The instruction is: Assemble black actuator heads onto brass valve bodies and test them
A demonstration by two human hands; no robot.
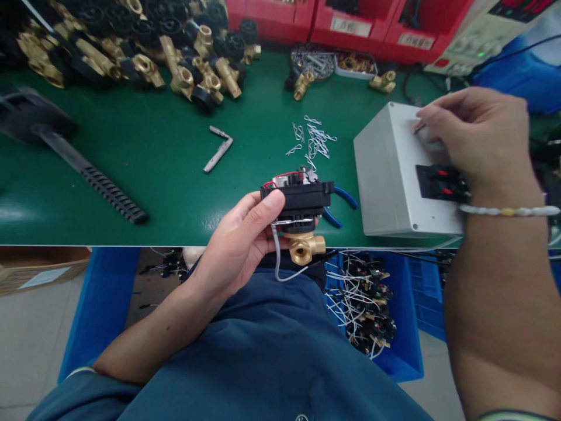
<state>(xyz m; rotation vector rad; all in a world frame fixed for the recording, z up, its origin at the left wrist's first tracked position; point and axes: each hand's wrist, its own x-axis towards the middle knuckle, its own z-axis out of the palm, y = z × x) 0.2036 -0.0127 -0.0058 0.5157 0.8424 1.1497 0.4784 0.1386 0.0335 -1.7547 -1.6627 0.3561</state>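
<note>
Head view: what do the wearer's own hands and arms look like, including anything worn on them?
Both the left hand and the right hand are bare, without gloves. The right wrist has a bracelet of small whitish beads with a yellowish one among them. The forearms are uncovered; the dark blue-teal short sleeves end in a pale trim.

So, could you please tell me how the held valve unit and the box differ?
The valve unit is black and brass; the box is mostly pale gray. The valve unit is smaller than the box. The left hand holds the valve unit; the box sits on the green table.
</note>
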